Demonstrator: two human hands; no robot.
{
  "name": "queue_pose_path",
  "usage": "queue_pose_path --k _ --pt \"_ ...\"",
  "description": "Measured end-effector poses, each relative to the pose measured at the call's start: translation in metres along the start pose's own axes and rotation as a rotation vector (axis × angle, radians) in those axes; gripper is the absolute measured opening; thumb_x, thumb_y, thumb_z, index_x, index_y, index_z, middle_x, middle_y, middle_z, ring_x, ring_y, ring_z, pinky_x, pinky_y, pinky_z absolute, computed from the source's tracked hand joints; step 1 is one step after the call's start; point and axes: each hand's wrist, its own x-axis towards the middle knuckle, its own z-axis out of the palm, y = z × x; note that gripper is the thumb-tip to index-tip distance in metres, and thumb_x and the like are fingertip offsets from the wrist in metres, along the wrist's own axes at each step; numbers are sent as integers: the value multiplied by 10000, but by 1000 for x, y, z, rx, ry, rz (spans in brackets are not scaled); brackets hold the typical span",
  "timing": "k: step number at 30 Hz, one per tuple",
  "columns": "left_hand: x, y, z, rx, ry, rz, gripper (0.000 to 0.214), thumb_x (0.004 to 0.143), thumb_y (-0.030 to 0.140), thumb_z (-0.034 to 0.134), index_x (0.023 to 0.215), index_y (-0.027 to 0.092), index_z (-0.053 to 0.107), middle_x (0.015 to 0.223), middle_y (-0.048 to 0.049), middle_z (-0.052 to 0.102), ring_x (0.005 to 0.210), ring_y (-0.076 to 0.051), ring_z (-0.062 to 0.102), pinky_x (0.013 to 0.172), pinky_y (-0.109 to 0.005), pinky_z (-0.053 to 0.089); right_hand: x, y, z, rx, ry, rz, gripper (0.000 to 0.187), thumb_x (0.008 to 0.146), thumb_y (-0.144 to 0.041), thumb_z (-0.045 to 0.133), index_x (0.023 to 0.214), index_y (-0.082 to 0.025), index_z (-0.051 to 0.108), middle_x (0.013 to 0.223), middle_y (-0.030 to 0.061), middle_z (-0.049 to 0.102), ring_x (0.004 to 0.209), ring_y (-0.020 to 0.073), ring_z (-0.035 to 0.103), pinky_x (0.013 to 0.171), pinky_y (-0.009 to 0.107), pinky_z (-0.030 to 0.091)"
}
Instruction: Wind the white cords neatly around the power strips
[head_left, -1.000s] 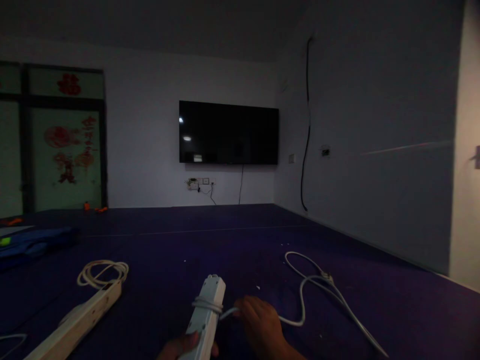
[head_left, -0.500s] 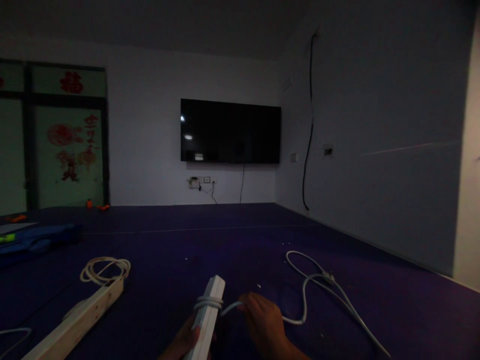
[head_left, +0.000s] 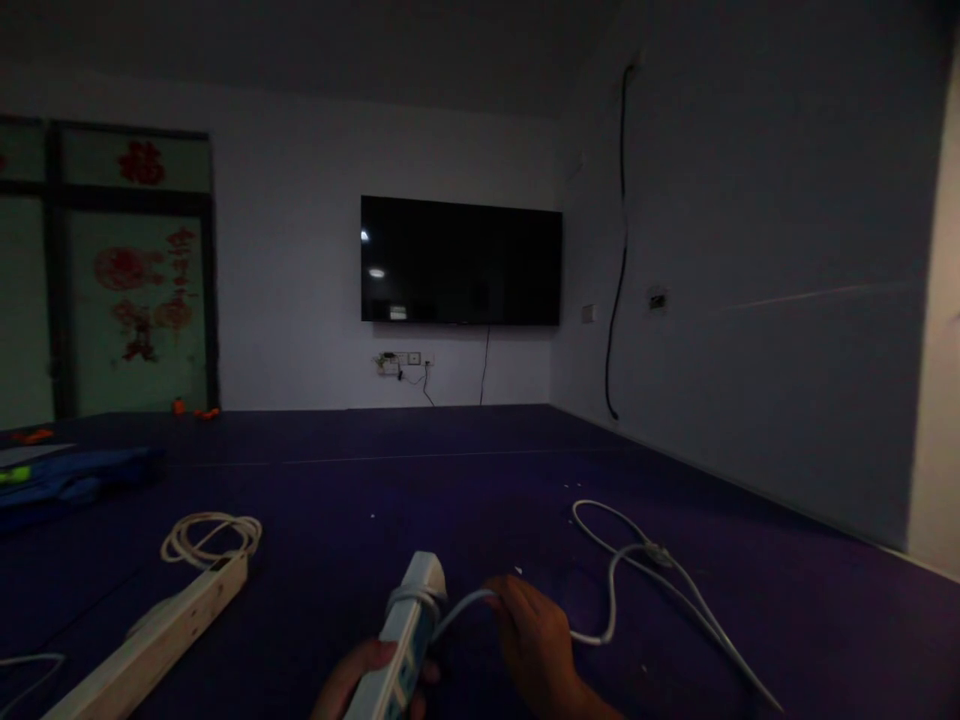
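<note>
My left hand (head_left: 358, 672) is closed around a white power strip (head_left: 397, 640) at the bottom centre, which tilts up and away from me, its bluish socket face partly showing on the right. Turns of a pale cord (head_left: 417, 597) are wrapped around its far end. The cord runs from there to my right hand (head_left: 531, 635), which pinches it just right of the strip. Beyond that hand the rest of the cord lies in loose loops (head_left: 612, 590) on the purple surface, with what looks like a plug (head_left: 657, 553) among them.
A second, longer power strip (head_left: 161, 640) lies at the left, its coiled cord (head_left: 210, 538) at the far end. Blue cloth (head_left: 82, 475) rests farther left. Small orange objects (head_left: 206, 413) sit near the glass door. A television (head_left: 461, 262) hangs on the far wall.
The power strip has turned in my left hand, so its bluish socket face now shows. My right hand has shifted slightly to the right with the cord.
</note>
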Motion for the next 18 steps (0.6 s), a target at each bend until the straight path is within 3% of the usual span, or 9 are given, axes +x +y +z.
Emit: queue_pose_path --k 6,11,15,18 --pt "-5 13 7 -227 -3 -64 517 665 449 602 928 5 624 612 -80 647 533 -147 590 537 -222 420 -5 7 4 -107 -91 154 375 950 -306 289 682 -204 529 577 6 603 502 121 572 502 216 346" --pt "-4 13 7 -225 -29 -39 523 664 457 596 910 -3 631 585 -83 646 516 -152 592 511 -219 404 -5 17 8 -168 -138 212 320 934 -245 322 727 -224 565 609 9 634 514 141 591 501 235 373" --pt "0 8 6 -186 -8 21 509 703 464 565 916 7 637 639 -100 665 515 -148 584 491 -218 385 3 12 3 -165 -90 74 266 904 -168 340 1017 -217 576 851 46 676 762 174 626 682 294 451" --pt "1 5 3 -132 -40 27 537 735 488 526 934 1 634 654 -118 665 548 -161 586 506 -227 384 8 -2 0 -149 -87 -153 279 889 -139 352 1051 -215 566 912 44 670 841 182 605 817 362 422"
